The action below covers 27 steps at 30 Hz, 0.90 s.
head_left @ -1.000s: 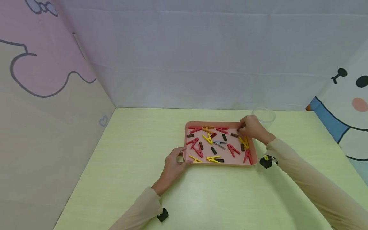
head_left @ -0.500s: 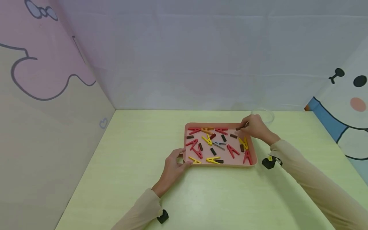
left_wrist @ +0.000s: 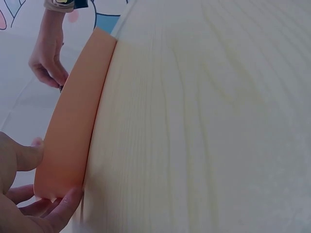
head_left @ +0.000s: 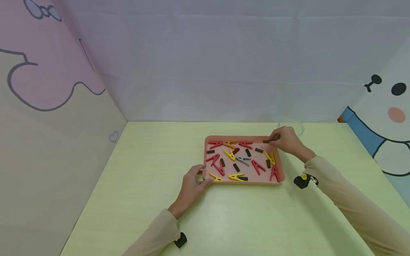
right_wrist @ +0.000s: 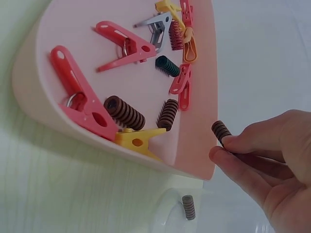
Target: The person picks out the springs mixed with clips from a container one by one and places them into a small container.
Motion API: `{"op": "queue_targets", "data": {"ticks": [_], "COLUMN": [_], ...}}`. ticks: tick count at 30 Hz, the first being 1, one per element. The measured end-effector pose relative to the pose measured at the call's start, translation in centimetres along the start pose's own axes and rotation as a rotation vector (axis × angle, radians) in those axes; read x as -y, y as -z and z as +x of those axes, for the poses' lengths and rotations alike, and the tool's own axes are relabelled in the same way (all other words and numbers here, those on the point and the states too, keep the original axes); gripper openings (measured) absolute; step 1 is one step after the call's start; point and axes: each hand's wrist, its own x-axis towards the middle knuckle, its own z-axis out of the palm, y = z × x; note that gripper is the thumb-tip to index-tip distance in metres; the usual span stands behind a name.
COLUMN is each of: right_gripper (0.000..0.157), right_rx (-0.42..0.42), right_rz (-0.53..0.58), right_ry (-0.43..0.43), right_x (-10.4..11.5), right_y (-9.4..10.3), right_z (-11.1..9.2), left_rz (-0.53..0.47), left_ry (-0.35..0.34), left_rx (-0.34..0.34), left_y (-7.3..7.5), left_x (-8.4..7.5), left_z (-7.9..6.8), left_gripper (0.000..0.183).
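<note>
1. Our right hand (right_wrist: 272, 167) pinches a brown spring (right_wrist: 220, 130) between thumb and fingers, all but closed on it, one end poking free. We should squeeze just enough that it cannot roll or pop out.
2. That spring is up at the far right corner of the pink tray (right_wrist: 199, 131); we cannot tell whether it touches the rim. A clean lift clear of the wall looks safer than sliding along it.
3. Our left hand (head_left: 192, 183) curls round the tray's near left corner and grips it. Light, even pressure should stop the tray creeping on the counter (head_left: 243, 217).
4. Just behind the far right corner stands a clear container (head_left: 301, 127), in which a second spring (right_wrist: 188, 207) shows. See-through walls are easy to misjudge, so we should give them room.
5. A red clip (right_wrist: 86, 116), a yellow clip (right_wrist: 125, 141) and loose springs (right_wrist: 127, 114) lie near that end of the tray. We do best keeping our trailing fingers above them.
</note>
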Motion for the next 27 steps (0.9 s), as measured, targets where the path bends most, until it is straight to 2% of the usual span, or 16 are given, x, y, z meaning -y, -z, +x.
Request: {"op": "queue_targets", "data": {"ticks": [10, 21, 27], "right_gripper": [0.007, 0.007, 0.009], "right_rx": [-0.004, -0.020, -0.039], "right_rz": [0.023, 0.105, 0.130], "right_ry": [-0.026, -0.046, -0.064], "right_x": [0.0, 0.1, 0.2], "right_y": [0.6, 1.6, 1.9], "right_z": [-0.4, -0.9, -1.2], "left_rz": [0.005, 0.007, -0.007], "left_ry": [-0.001, 0.007, -0.016], "left_rx": [-0.002, -0.011, -0.005], "left_y": [0.0, 0.0, -0.1], "left_x": [-0.1, 0.0, 0.1], "left_z": [0.0, -0.1, -0.2], "left_gripper": [0.055, 0.055, 0.056]}}
